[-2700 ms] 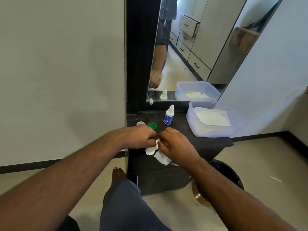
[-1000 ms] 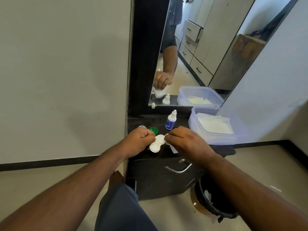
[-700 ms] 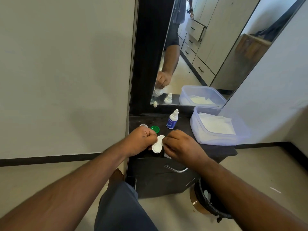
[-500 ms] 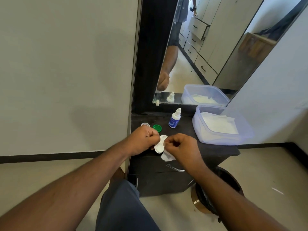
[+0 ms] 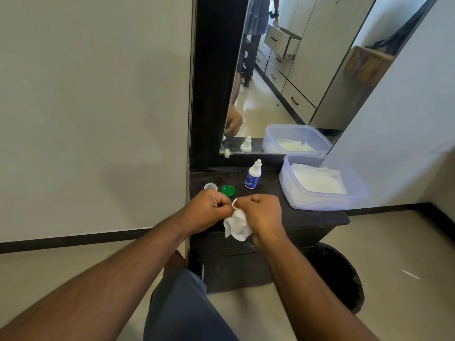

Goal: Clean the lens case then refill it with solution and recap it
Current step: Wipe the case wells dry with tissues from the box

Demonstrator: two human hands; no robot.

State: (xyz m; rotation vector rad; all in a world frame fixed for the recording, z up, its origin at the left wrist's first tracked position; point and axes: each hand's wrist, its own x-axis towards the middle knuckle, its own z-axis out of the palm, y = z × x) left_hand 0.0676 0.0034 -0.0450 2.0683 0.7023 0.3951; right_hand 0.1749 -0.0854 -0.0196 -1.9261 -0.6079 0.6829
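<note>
My left hand (image 5: 209, 209) grips the white lens case (image 5: 234, 202), of which only a thin edge shows between my fists. My right hand (image 5: 262, 211) holds a crumpled white tissue (image 5: 236, 226) against the case; the tissue hangs down below my hands. Both hands are over the front of the dark cabinet top (image 5: 307, 217). Behind them lie a green cap (image 5: 228, 190) and a clear cap (image 5: 210, 186). The solution bottle (image 5: 253, 175), white with a blue label, stands upright near the mirror.
A clear plastic tub (image 5: 320, 201) with white tissues sits at the right of the cabinet top. A mirror (image 5: 295, 82) rises behind. A black waste bin (image 5: 337, 274) stands on the floor at the right, below the cabinet. My knee (image 5: 182, 308) is in front.
The case, seen flat and open-side up earlier, is now turned edge-on and mostly hidden between my hands. The tissue is bunched larger under my right hand.
</note>
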